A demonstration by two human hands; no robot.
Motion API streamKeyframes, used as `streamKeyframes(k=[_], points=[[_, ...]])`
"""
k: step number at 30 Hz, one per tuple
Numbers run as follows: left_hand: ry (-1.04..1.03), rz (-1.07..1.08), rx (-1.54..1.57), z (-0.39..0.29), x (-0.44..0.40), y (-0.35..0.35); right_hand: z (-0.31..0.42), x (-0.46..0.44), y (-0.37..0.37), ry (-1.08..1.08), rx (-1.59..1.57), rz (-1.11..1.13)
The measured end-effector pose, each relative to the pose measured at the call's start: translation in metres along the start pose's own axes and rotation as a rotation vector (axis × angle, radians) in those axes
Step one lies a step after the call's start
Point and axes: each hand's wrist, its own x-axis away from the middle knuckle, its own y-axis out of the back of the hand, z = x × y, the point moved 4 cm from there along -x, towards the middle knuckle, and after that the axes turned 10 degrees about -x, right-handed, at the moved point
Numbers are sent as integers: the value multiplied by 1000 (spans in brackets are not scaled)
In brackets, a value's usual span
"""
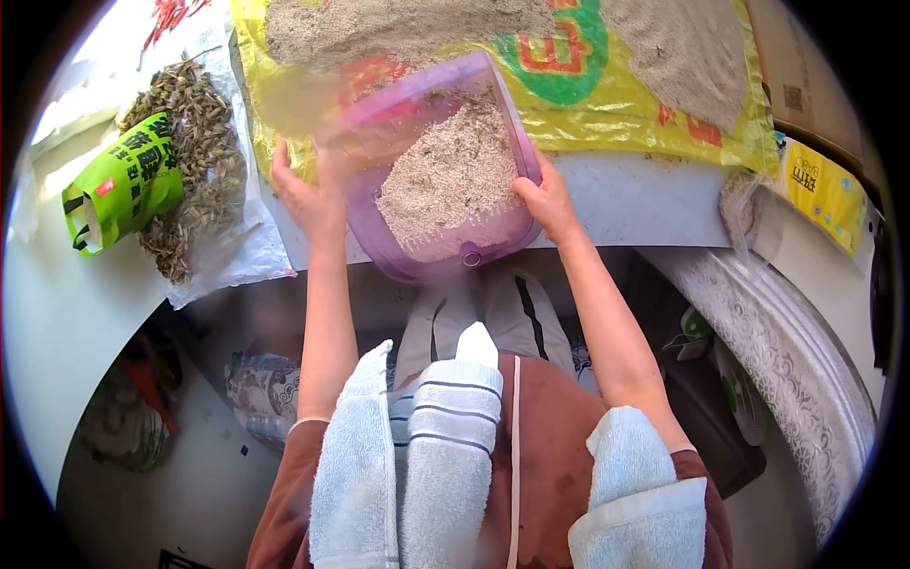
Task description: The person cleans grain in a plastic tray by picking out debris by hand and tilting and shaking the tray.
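A translucent purple plastic bin (408,261) is tilted over the table's near edge. Pale grain-like seeds (450,175) with dark bits among them are heaped inside, mostly toward the right. My right hand (548,201) grips the bin's right rim, thumb over the edge. At the opposite side, my left hand (311,194) holds the bin, its fingertips partly blurred by a smudge on the view. Beyond the bin lies a yellow printed plastic sack (645,123), with more of the same seeds (408,28) spread over it.
Dried brown pods or leaves (199,142) lie on a white plastic sheet (256,251) at left, beside a green bag (123,185). Red chillies (171,19) are at the far left. A yellow pack (823,194) and a cardboard box (806,76) stand at right.
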Motion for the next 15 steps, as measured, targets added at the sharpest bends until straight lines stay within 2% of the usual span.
streamKeyframes(k=[2,4,5,8,10,12,13,15], points=[[365,278,528,42,28,-9,5,5,2,16,-47,47],[769,663,1215,18,65,-13,13,8,3,27,-122,104],[734,638,1231,7,73,-12,15,10,6,-43,-182,144],[674,579,1270,-19,82,-8,35,19,23,-66,-322,127],[697,532,1269,-28,78,4,49,27,18,10,-196,193],[743,573,1306,-22,64,10,67,43,-5,111,-112,251],[764,584,1323,-25,59,14,76,46,-13,108,-160,221],[843,590,1349,-49,54,21,67,26,8,-144,-312,289]])
